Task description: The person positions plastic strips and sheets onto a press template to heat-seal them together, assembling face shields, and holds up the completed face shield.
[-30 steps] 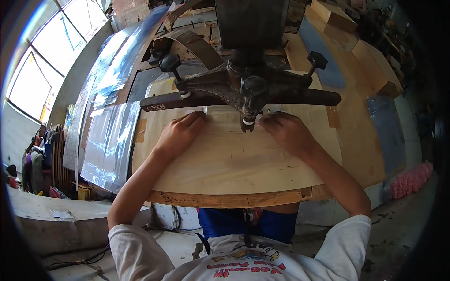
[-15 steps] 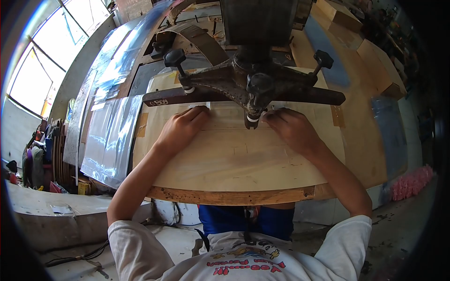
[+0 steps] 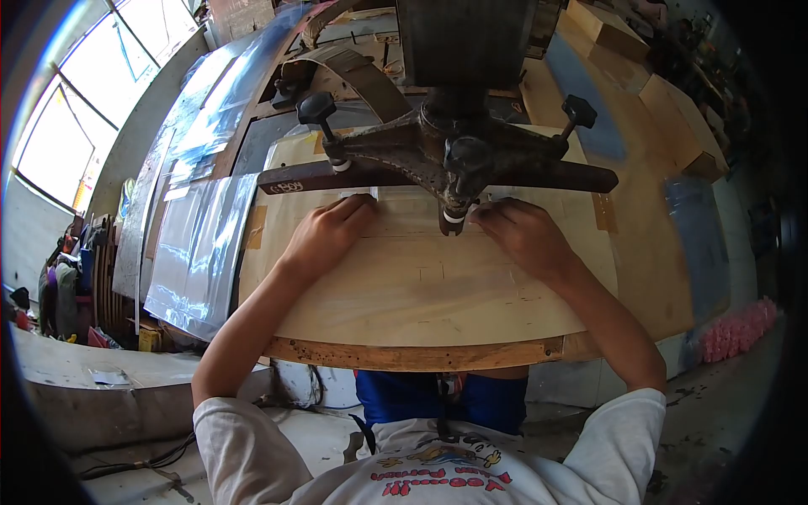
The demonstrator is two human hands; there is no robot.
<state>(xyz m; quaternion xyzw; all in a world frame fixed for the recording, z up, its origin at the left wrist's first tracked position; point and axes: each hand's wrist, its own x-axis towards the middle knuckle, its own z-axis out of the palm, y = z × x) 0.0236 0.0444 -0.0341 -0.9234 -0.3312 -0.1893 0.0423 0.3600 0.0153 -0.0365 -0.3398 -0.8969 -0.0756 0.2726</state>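
Sheet (image 3: 438, 295) flat on counter (image 3: 412, 358), far part below dark bar (image 3: 555, 176). On left hand (image 3: 337, 224) and right hand (image 3: 523, 232), grip bunched near the bar, unclear whether pinching anything. Steady both sides evenly, well clear of metal.

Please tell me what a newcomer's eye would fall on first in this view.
Probably the dark metal machine head with its black knobs, at top centre over the pale board. Next might come the left hand and right hand, on either side of its front tip. Shiny clear plastic sheets at left and a pink bundle at lower right also stand out.
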